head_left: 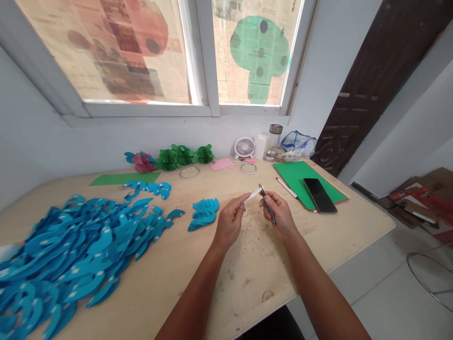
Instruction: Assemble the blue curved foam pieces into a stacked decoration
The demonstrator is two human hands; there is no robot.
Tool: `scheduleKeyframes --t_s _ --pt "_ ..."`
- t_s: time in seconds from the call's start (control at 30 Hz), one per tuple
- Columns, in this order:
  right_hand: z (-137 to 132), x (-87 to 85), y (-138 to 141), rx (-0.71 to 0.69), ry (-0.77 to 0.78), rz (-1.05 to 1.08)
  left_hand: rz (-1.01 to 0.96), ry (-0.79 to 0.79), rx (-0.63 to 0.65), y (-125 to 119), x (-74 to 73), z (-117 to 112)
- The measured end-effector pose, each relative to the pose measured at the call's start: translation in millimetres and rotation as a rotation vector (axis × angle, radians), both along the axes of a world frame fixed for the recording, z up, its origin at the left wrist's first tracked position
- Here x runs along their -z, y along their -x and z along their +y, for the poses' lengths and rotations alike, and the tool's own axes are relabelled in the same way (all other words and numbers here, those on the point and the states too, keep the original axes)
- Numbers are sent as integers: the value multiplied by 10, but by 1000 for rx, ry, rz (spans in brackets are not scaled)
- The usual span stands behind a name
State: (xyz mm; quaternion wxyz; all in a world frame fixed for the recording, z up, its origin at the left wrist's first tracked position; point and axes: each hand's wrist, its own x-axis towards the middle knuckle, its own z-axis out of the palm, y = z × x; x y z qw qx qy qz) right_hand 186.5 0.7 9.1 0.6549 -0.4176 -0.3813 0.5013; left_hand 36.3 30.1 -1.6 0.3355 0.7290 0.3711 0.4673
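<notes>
My left hand [230, 218] pinches a small white strip [253, 194] over the middle of the wooden table [198, 278]. My right hand [279, 213] grips metal tweezers [267, 203], their tips touching the strip's far end. Both hands are closed. A small stack of blue paper cut-outs [204, 212] lies just left of my left hand. A large heap of the same blue curved pieces [81, 245] covers the table's left side.
A black phone [320, 195] lies on a green sheet [304, 182] at right, a white pen [286, 187] beside it. Along the wall stand green paper flowers [184, 156], a small fan [244, 147], a jar [273, 141], tape rings [189, 173] and pink notes [222, 164].
</notes>
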Motion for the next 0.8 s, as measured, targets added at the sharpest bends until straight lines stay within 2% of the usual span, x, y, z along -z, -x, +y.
scheduleKeyframes --t_s 0.43,0.8 --pt "6 4 3 38 2 -25 26 -18 -19 -5 -19 -19" --pt "13 8 25 126 13 -52 23 -2 -14 -4 24 -2"
